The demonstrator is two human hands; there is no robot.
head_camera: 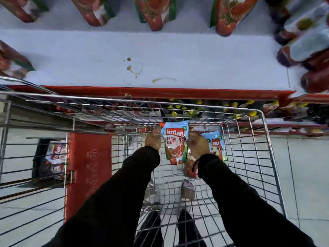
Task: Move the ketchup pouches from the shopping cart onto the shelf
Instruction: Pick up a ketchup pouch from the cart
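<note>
Both my hands reach down into the wire shopping cart (263,122). My left hand (153,139) grips the top left corner of a blue and red ketchup pouch (175,143) marked "Fresh Tomato". My right hand (198,146) is closed on a second ketchup pouch (191,166), whose red lower end sticks out under my wrist. A third pouch (216,143) lies just right of that hand, partly hidden by it. The white shelf (160,50) with a red front edge lies beyond the cart. Several ketchup pouches (155,13) stand along its back.
Dark red bottles with pale labels (302,49) crowd the shelf's right end, and more pouches (12,59) sit at its left end. Brownish stains (132,67) mark the shelf's bare middle. The cart's red child-seat flap (87,166) stands at left. Lower shelves hold yellow-capped goods (188,111).
</note>
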